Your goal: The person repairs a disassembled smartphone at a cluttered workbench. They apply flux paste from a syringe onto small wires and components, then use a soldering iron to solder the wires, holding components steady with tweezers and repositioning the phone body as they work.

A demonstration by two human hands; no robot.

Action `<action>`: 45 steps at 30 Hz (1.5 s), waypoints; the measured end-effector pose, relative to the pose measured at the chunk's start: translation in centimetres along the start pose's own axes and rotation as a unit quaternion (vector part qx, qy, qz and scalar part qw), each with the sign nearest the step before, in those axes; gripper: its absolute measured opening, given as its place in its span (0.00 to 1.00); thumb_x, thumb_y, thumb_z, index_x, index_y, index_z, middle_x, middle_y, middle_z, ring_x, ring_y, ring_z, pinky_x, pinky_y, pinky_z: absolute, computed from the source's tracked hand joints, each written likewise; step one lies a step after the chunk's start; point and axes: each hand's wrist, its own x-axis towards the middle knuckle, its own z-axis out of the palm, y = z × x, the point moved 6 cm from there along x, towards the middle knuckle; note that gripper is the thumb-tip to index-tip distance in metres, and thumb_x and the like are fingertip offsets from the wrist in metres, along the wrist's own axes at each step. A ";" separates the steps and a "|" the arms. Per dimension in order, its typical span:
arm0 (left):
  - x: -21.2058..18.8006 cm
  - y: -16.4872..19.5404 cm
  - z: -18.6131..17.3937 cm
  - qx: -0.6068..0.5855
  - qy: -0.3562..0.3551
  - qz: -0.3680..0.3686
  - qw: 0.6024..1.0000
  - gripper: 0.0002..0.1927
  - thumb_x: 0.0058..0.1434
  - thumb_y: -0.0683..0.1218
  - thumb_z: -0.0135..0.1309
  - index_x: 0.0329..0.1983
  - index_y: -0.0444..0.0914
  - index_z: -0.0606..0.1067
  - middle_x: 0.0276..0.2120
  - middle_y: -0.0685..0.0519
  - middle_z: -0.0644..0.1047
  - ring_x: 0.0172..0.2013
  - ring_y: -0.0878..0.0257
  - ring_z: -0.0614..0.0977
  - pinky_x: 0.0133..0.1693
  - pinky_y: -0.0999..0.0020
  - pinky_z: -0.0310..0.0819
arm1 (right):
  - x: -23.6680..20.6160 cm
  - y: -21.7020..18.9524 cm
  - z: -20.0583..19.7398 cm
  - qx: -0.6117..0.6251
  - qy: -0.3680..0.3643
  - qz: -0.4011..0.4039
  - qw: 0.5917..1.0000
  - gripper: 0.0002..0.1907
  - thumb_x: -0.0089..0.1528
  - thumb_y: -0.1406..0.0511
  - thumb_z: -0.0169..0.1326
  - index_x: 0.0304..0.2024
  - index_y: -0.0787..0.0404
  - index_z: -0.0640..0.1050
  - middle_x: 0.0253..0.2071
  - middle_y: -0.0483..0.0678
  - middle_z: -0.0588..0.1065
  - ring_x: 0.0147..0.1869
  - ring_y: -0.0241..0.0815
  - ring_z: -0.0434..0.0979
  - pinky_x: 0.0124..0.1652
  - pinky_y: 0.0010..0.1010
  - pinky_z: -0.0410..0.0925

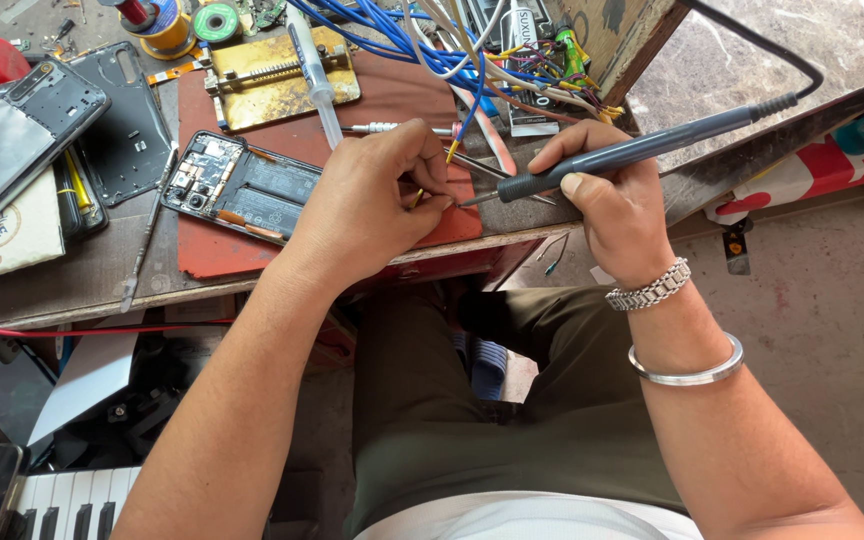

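My right hand [607, 195] grips a grey soldering iron [642, 148] like a pen, its tip pointing left at my left hand's fingertips. My left hand [367, 200] pinches a small part with a thin yellow wire [449, 152] over the red-brown work mat [352, 120]. The part itself is too small to make out. An opened phone [242, 187] with its board and battery exposed lies on the mat just left of my left hand. Metal tweezers [482, 168] rest on the mat between my hands.
A brass board holder [277, 85] sits at the mat's back, with a syringe [317, 85] across it. A phone back cover [127, 125], another phone [12, 140], solder spools [187, 25] and tangled blue wires [402, 35] crowd the bench. A keyboard [72, 505] lies lower left.
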 end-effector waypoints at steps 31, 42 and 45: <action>0.5 -5.0 -0.6 -0.348 0.099 -0.068 0.930 0.20 0.69 0.33 0.54 0.49 0.40 0.55 0.40 0.49 0.76 0.39 0.70 0.78 0.40 0.76 0.74 | 1.0 -3.6 3.0 0.152 0.041 0.018 0.987 0.06 0.70 0.66 0.48 0.43 0.64 0.72 0.42 0.56 0.78 0.42 0.37 0.73 0.47 0.28 0.68; 0.4 -4.9 -0.5 -0.348 0.092 -0.092 0.928 0.21 0.69 0.34 0.53 0.47 0.40 0.53 0.39 0.49 0.76 0.38 0.70 0.78 0.37 0.75 0.74 | 2.1 -4.2 6.8 0.027 -0.011 0.026 0.999 0.20 0.62 0.75 0.57 0.46 0.58 0.59 0.52 0.55 0.76 0.45 0.33 0.78 0.45 0.24 0.73; 0.4 -5.0 -0.6 -0.338 0.090 -0.090 0.933 0.21 0.69 0.34 0.54 0.47 0.40 0.53 0.39 0.48 0.76 0.39 0.70 0.78 0.39 0.74 0.75 | 2.4 -5.3 7.3 -0.059 -0.004 0.001 0.998 0.21 0.61 0.74 0.60 0.44 0.59 0.60 0.47 0.52 0.78 0.44 0.33 0.80 0.44 0.25 0.74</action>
